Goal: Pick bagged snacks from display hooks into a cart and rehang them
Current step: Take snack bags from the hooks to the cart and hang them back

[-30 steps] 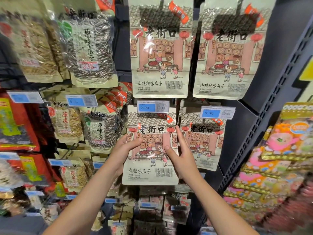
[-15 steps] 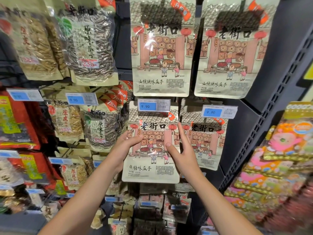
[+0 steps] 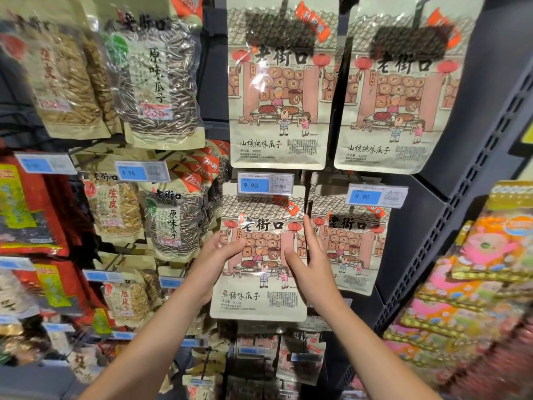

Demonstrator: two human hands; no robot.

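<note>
Since half a second ago little has shifted: our two hands remain on the same cream seed bag [image 3: 256, 284], and the whole display sits a touch lower in view. We see our left hand [image 3: 219, 255] gripping the bag's left edge, thumb curled over the printed front and the other fingers hidden behind. Our right hand [image 3: 310, 264] holds the right edge, thumb pressed on the front and the straight fingers running up along the side, the index tip near the bag's upper right. So each grip is closed on the bag, not wide.

That bag hangs in the middle column of the rack, its top tucked behind a blue 9.90 price tag [image 3: 265, 184]. Just right of it hangs a matching bag [image 3: 354, 246] under its own price tag [image 3: 375, 196], partly hidden by our right hand. Above these, two larger bags [image 3: 281, 82] of the same design hang side by side. On the left are clear bags of striped sunflower seeds [image 3: 161, 79], and on the far right, pink and yellow snack packs [image 3: 490, 249], blurred.
</note>
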